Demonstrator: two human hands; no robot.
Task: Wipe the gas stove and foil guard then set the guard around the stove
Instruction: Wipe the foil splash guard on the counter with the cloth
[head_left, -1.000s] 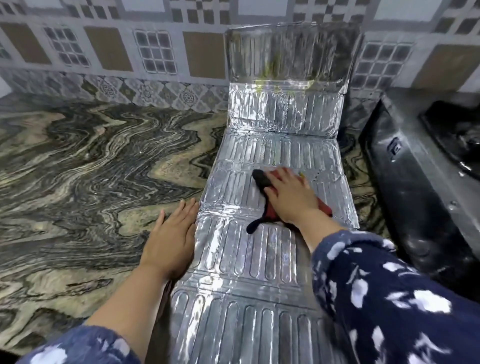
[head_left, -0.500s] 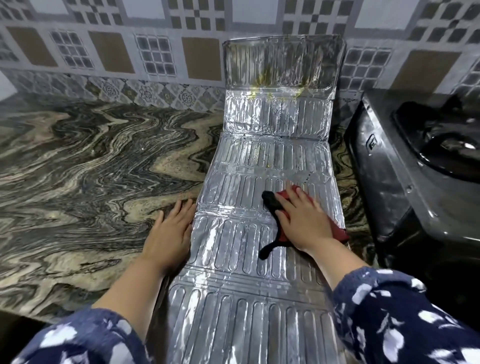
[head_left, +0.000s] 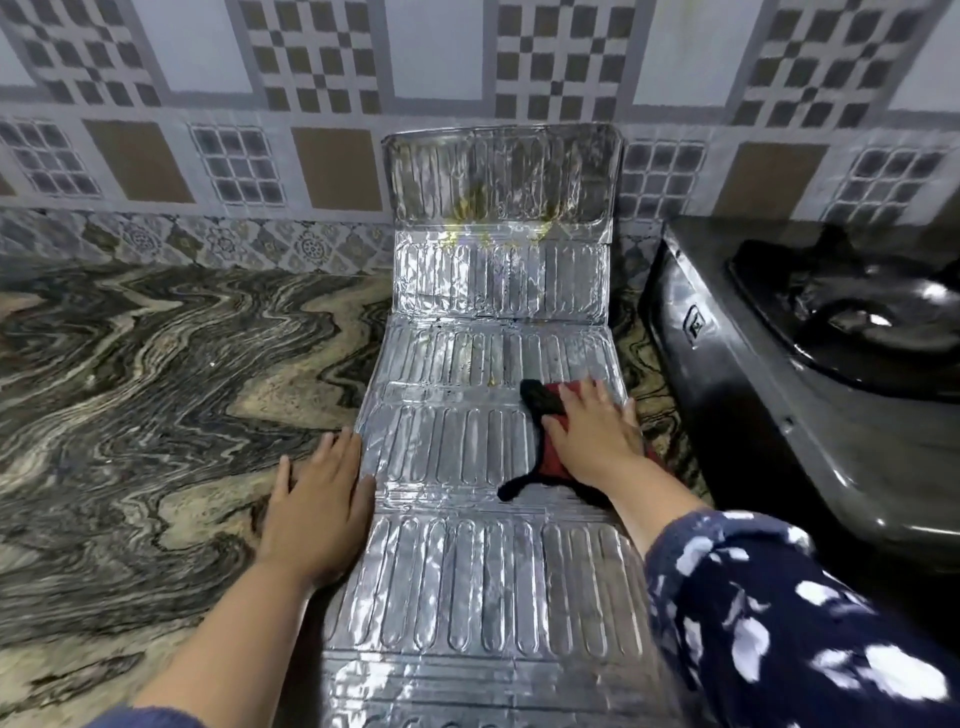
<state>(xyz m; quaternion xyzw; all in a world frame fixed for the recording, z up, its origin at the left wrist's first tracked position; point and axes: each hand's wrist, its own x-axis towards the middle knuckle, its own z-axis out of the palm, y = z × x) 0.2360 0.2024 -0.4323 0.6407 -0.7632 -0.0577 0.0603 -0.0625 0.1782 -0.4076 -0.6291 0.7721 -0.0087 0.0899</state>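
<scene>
one ribbed foil guard (head_left: 467, 447) yellow-stained, right hand (head_left: 597, 436) fingers flat on cloth (head_left: 545, 452), left hand (head_left: 317, 514) fingers flat

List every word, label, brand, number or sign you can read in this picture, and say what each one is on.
No text can be read.
Small label on the left side of the gas stove: a light outline with a mark inside, too small and blurred to read.
Foil guard, cloth, countertop and wall tiles: patterns only, no lettering visible.
</scene>
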